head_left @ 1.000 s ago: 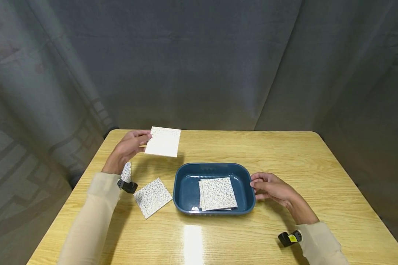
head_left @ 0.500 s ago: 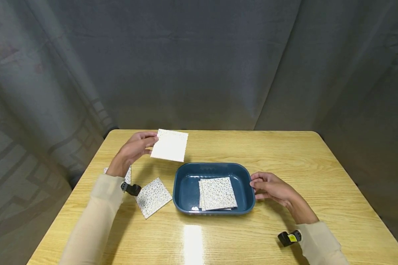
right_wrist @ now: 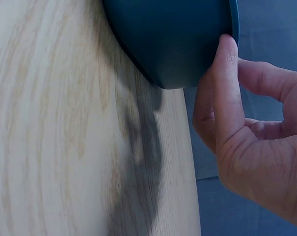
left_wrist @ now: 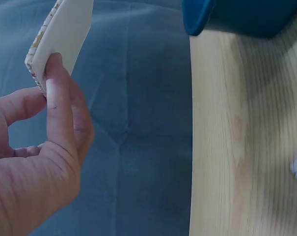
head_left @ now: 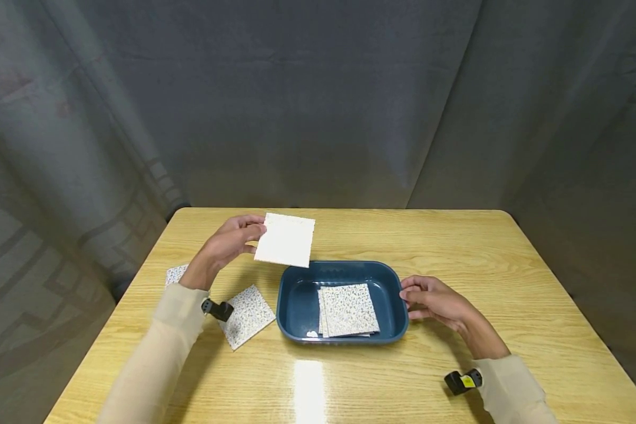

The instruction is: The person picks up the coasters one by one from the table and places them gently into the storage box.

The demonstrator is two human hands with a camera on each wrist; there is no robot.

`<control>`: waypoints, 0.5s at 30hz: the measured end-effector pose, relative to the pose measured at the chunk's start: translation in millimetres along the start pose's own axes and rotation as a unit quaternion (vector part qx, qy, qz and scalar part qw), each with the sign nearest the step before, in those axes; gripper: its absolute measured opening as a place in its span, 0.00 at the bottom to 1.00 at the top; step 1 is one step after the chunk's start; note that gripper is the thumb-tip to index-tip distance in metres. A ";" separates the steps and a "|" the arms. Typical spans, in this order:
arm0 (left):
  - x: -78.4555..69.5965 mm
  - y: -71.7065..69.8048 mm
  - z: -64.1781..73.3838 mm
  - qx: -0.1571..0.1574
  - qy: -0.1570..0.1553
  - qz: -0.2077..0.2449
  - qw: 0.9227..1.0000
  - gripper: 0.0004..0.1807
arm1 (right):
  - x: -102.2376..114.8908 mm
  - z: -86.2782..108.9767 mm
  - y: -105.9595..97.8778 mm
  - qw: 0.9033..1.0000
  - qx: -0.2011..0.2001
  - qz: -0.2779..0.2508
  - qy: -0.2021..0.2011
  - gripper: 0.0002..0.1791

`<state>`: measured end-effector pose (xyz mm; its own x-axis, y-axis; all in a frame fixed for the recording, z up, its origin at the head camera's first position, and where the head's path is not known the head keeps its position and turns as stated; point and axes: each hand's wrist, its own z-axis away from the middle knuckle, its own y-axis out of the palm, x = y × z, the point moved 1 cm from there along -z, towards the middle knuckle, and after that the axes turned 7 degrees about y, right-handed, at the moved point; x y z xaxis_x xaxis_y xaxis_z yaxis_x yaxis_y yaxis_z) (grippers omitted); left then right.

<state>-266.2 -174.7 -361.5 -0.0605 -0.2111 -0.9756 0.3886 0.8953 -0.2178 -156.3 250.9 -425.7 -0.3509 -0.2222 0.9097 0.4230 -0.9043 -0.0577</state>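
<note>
My left hand (head_left: 232,238) pinches a square coaster (head_left: 285,240) by its left edge, thumb on the plain white face. In the left wrist view the coaster (left_wrist: 65,37) is tilted and shows a patterned rim. It hangs above the table, near the back left corner of a deep blue dish (head_left: 302,337). Inside the dish lies a small overlapping stack of speckled coasters (head_left: 350,309). My right hand (head_left: 437,300) grips the dish's right rim between thumb and fingers. The right wrist view shows the thumb against the dish's outer wall (right_wrist: 173,39).
Left of the dish a speckled coaster (head_left: 248,317) lies flat on the wooden table (head_left: 392,388). Another coaster (head_left: 175,274) is partly covered by the left forearm. A grey curtain (head_left: 318,106) hangs behind the table.
My left hand has carried the coaster to the right and slightly nearer, to the dish's back left corner. My right hand and the dish have stayed in place.
</note>
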 end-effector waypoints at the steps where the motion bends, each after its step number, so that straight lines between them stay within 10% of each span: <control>1: -0.5 1.8 0.2 0.001 -0.002 0.001 1.000 0.24 | -0.1 -0.1 0.1 1.000 0.000 0.000 0.000 0.18; 15: -2.2 21.6 0.6 0.028 -0.021 0.025 0.999 0.28 | 0.3 -2.1 1.7 1.000 -0.006 0.005 0.005 0.19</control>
<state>-257.1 -155.2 -364.0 -0.0012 -0.1839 -0.9829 0.4417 0.8818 -0.1655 -157.4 248.5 -426.4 -0.3541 -0.2351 0.9052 0.4159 -0.9065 -0.0727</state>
